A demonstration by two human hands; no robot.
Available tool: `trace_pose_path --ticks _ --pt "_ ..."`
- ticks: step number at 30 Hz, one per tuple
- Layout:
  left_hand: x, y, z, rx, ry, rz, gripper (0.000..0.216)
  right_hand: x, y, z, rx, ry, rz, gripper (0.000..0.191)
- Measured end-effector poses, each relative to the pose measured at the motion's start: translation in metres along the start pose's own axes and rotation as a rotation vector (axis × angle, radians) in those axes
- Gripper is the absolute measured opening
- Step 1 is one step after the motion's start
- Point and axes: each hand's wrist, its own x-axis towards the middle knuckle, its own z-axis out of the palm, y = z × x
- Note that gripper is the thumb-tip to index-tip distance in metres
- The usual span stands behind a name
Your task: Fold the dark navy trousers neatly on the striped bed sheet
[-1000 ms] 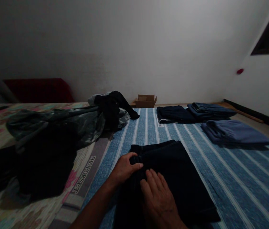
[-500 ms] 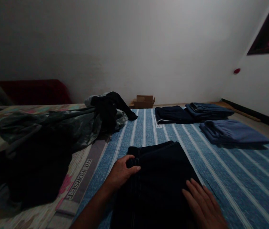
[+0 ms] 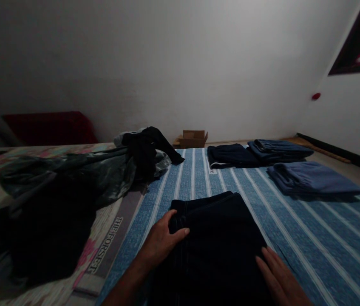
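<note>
Dark navy trousers (image 3: 219, 242), folded into a rectangle with the waistband at the far left corner, lie on the striped sheet in front of me. My left hand (image 3: 162, 238) rests at their left edge, thumb on top of the cloth and forefinger spread away from it by the waistband. Its other fingers are mostly hidden. Along the right edge lies my right hand (image 3: 278, 274), its fingers stretched out and touching the cloth. The near end of the trousers is lost in shadow.
Folded dark trousers (image 3: 231, 155), folded jeans (image 3: 278, 149) and a folded blue-grey garment (image 3: 313, 178) sit at the far right of the striped sheet (image 3: 313, 229). Loose dark clothes (image 3: 55, 225) heap on the left. A cardboard box (image 3: 194, 139) stands by the wall.
My right hand has slid slightly right and towards me along the trousers' edge. My left forefinger has drawn back a little towards the left edge. The trousers lie nearly the same.
</note>
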Motion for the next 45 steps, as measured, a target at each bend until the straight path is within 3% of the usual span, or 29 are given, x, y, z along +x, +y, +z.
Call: trace_pose_path --ticks 6,13,19,26,33,36,39,42,45 --pt "-0.001 -0.002 0.005 -0.171 -0.025 -0.040 0.075 -0.001 -0.006 -0.006 -0.048 -0.050 -0.055 0.055" --pt "-0.005 0.011 0.003 -0.362 -0.027 -0.104 0.070 0.003 -0.015 -0.018 0.036 -0.083 0.046 0.055" --pt "-0.003 0.004 0.008 -0.207 0.033 -0.081 0.062 0.010 -0.015 -0.030 0.112 -0.079 0.083 0.057" --pt "-0.006 0.011 0.010 -0.272 0.039 -0.088 0.056 0.011 -0.013 -0.037 0.135 -0.142 0.077 0.062" --pt "-0.007 0.007 0.006 -0.050 0.008 -0.025 0.056 0.012 -0.011 -0.040 0.160 -0.179 0.094 0.066" --pt "-0.015 0.013 0.004 0.144 0.107 0.098 0.054 0.015 -0.010 -0.047 0.177 -0.167 0.081 0.066" --pt "-0.028 0.028 0.006 0.337 0.217 0.348 0.043 0.027 -0.012 -0.062 0.267 -0.157 0.018 0.060" --pt "-0.038 0.046 0.015 0.406 0.131 0.544 0.032 0.051 -0.019 -0.074 0.365 -0.194 -0.067 0.052" --pt "-0.043 0.059 0.030 0.460 0.001 0.642 0.029 0.076 -0.029 -0.072 0.366 -0.122 -0.116 0.042"
